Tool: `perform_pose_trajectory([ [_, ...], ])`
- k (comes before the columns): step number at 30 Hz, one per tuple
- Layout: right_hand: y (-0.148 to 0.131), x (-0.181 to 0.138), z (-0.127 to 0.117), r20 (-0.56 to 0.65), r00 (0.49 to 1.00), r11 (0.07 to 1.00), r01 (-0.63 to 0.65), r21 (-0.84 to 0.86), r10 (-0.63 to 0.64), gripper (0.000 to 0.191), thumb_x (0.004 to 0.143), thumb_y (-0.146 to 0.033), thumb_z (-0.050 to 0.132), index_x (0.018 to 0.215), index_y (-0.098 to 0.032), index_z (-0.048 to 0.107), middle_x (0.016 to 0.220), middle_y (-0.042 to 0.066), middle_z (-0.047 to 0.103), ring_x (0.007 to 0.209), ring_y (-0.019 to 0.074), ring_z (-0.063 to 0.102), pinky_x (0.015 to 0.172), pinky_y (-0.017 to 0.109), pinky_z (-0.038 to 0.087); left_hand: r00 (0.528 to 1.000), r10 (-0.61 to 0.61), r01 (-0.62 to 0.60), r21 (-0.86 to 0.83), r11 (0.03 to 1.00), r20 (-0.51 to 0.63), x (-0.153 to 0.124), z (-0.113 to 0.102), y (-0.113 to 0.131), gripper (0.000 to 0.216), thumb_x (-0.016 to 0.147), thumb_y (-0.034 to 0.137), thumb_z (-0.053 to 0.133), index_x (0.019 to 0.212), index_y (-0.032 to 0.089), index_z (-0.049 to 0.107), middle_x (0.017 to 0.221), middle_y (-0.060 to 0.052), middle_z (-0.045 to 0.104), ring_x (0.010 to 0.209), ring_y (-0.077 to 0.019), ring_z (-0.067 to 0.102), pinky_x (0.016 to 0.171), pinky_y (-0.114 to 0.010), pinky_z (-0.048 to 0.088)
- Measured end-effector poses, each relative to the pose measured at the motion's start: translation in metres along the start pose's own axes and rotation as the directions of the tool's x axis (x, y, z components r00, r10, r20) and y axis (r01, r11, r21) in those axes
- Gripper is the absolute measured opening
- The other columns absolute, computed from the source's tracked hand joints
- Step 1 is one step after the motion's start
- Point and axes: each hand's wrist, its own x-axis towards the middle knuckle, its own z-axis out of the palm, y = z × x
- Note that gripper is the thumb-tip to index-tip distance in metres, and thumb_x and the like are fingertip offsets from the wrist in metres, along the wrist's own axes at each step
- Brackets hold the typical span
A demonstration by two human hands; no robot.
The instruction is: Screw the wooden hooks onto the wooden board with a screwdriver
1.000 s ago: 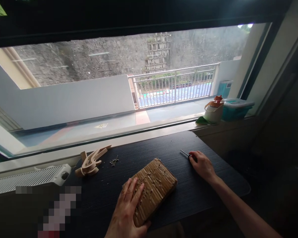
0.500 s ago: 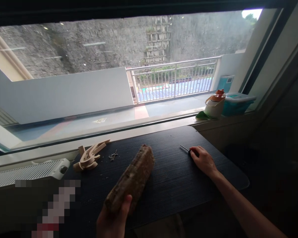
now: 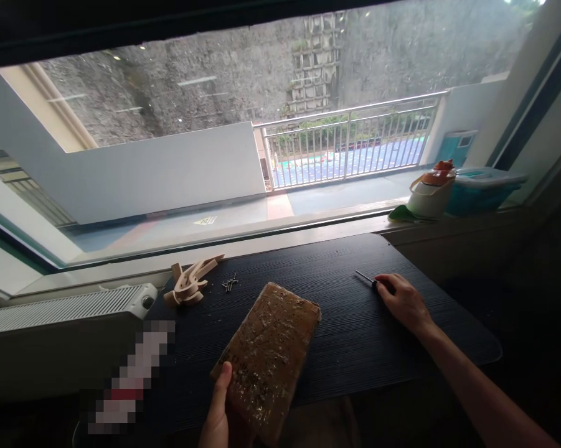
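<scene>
Left hand [image 3: 218, 415] grip clamps brown block [image 3: 269, 345] at its near edge, on the surface [image 3: 355, 354] | right hand [image 3: 404, 302] grip curls over thin metal tool [image 3: 366, 278] | loose screws [image 3: 230, 284] lie untouched beside wooden pieces [image 3: 191, 283]

Dim and backlit, with daylight flooding through the window [image 3: 261, 124] at 12 o'clock, leaving the table [image 3: 355, 336] murky and the corners at 4 and 8 o'clock near black, a weak sheen on the block [image 3: 271, 348], small reflections at 11 o'clock, edges bowed.
</scene>
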Motion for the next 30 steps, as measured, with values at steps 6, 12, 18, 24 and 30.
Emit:
perform_pose_trajectory([
  [6, -0.001, 0.0, -0.001, -0.019, 1.0, 1.0, 0.011, 0.005, -0.011, 0.026, 0.079, -0.033, 0.045, 0.092, -0.02, 0.063, 0.093, 0.006, 0.062, 0.085, 0.0207, 0.059, 0.076, 0.034, 0.045, 1.0, 0.019, -0.019, -0.015, 1.0, -0.012, 0.003, -0.011, 0.0, 0.044, 0.08, 0.02, 0.059, 0.123, 0.018, 0.052, 0.091, -0.007, 0.074, 0.084, -0.024, 0.07, 0.075, -0.038, 0.056],
  [12, -0.002, -0.001, -0.001, -0.009, 1.0, 1.0, 0.003, -0.005, -0.003, 0.026, 0.079, -0.033, 0.045, 0.093, -0.02, 0.062, 0.094, 0.006, 0.062, 0.085, 0.0206, 0.059, 0.075, 0.033, 0.045, 0.999, 0.041, -0.041, 0.0, 0.999, -0.025, 0.002, -0.013, 0.001, 0.047, 0.079, 0.02, 0.06, 0.125, 0.019, 0.05, 0.089, -0.006, 0.073, 0.085, -0.0243, 0.069, 0.074, -0.037, 0.056],
  [18, -0.001, 0.0, 0.0, -0.011, 1.0, 1.0, -0.006, 0.006, 0.006, 0.026, 0.079, -0.034, 0.046, 0.092, -0.019, 0.063, 0.092, 0.005, 0.062, 0.084, 0.0204, 0.059, 0.075, 0.033, 0.045, 0.999, 0.042, -0.042, 0.0, 0.999, -0.024, -0.001, -0.012, 0.0, 0.045, 0.078, 0.019, 0.059, 0.122, 0.017, 0.052, 0.088, -0.008, 0.074, 0.082, -0.0251, 0.07, 0.076, -0.04, 0.055],
  [24, -0.001, 0.0, -0.001, -0.02, 1.0, 1.0, -0.005, 0.02, 0.005, 0.026, 0.077, -0.035, 0.047, 0.092, -0.02, 0.063, 0.092, 0.006, 0.062, 0.082, 0.0204, 0.059, 0.074, 0.034, 0.046, 0.998, 0.056, -0.056, 0.003, 0.998, -0.022, -0.005, -0.013, 0.0, 0.048, 0.076, 0.018, 0.06, 0.123, 0.018, 0.052, 0.085, -0.007, 0.074, 0.081, -0.026, 0.07, 0.077, -0.042, 0.055],
  [30, -0.004, -0.001, -0.003, -0.039, 0.999, 0.998, 0.0, 0.069, 0.003, 0.026, 0.077, -0.036, 0.048, 0.09, -0.02, 0.063, 0.091, 0.006, 0.062, 0.08, 0.0194, 0.06, 0.076, 0.033, 0.046, 0.999, 0.048, -0.048, -0.002, 0.999, -0.018, -0.01, -0.015, 0.0, 0.048, 0.076, 0.019, 0.059, 0.123, 0.017, 0.052, 0.086, -0.007, 0.074, 0.083, -0.0269, 0.07, 0.077, -0.042, 0.055],
])
